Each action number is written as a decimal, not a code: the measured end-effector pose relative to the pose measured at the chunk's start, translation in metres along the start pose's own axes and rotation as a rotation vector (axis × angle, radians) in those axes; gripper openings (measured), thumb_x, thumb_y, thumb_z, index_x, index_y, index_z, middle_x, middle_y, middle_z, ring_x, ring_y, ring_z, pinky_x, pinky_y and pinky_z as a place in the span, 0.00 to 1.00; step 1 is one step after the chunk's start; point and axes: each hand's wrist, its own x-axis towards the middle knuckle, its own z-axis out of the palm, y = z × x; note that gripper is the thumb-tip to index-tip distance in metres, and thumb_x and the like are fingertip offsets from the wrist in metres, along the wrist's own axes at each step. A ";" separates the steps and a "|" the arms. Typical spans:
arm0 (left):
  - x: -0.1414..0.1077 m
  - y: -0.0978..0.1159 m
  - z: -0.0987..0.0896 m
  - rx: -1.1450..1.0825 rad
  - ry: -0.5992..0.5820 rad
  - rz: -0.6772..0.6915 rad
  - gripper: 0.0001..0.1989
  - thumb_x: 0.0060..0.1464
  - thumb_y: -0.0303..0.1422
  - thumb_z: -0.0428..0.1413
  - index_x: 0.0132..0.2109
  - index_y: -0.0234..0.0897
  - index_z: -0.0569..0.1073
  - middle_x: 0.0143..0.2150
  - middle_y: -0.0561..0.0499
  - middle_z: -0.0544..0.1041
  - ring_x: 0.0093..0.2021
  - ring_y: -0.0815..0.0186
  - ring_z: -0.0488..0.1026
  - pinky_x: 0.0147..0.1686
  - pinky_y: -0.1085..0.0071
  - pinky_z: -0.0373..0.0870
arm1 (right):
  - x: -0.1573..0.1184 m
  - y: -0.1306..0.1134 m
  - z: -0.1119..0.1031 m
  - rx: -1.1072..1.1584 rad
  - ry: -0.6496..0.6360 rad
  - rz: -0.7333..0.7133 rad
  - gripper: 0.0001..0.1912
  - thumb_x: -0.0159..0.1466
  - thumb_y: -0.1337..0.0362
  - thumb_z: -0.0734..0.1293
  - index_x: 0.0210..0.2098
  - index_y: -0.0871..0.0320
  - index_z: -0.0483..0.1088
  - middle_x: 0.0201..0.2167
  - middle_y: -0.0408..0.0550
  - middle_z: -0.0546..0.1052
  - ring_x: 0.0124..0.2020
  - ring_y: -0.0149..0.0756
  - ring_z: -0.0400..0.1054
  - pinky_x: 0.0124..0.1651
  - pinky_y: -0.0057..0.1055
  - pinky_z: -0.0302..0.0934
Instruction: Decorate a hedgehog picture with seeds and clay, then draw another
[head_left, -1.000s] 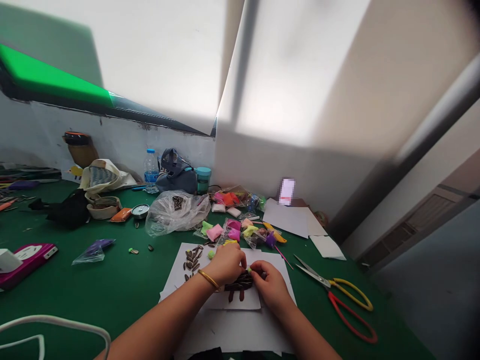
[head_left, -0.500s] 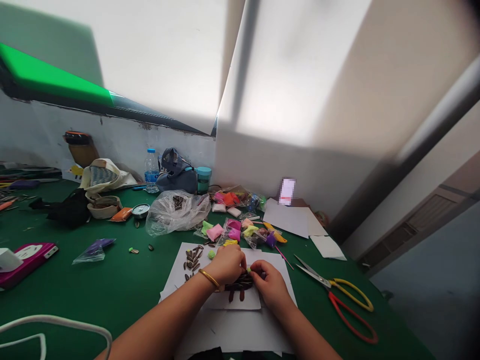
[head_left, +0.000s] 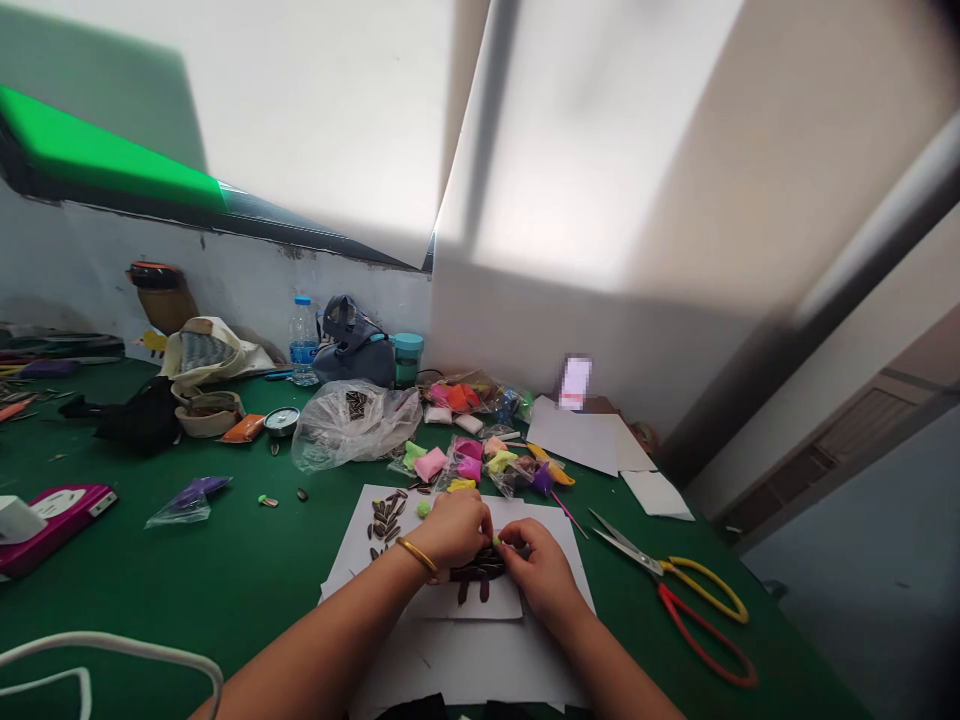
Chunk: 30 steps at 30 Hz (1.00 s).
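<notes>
On a white sheet of paper [head_left: 495,608] lies a dark figure [head_left: 480,572] covered with sunflower seeds, with two reddish-brown legs at its lower edge. My left hand [head_left: 457,527], with a gold bangle at the wrist, reaches over its upper part; the fingers are pinched together and hide whatever is between them. From the right, my right hand [head_left: 541,565] pinches a small piece of light green clay [head_left: 496,541] at the figure's top edge. A ball of green clay [head_left: 424,509] and loose sunflower seeds [head_left: 384,520] lie on the paper left of my hands.
Scissors [head_left: 660,568] with yellow and red handles lie open at the right. Behind the paper are bagged coloured clays [head_left: 469,460] and a plastic bag of seeds [head_left: 356,425]. A phone [head_left: 574,383] stands against the wall; a white cable [head_left: 135,645] curves at lower left.
Almost nothing differs. Both hands keep their places over the figure, with only the slightest shift of the right fingers.
</notes>
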 end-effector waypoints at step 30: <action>-0.040 -0.022 -0.029 -0.343 0.201 -0.090 0.06 0.57 0.34 0.55 0.41 0.40 0.75 0.40 0.51 0.79 0.41 0.62 0.74 0.40 0.71 0.65 | -0.006 -0.026 -0.014 0.106 0.006 -0.093 0.16 0.65 0.54 0.64 0.49 0.53 0.74 0.41 0.49 0.78 0.41 0.41 0.71 0.42 0.33 0.64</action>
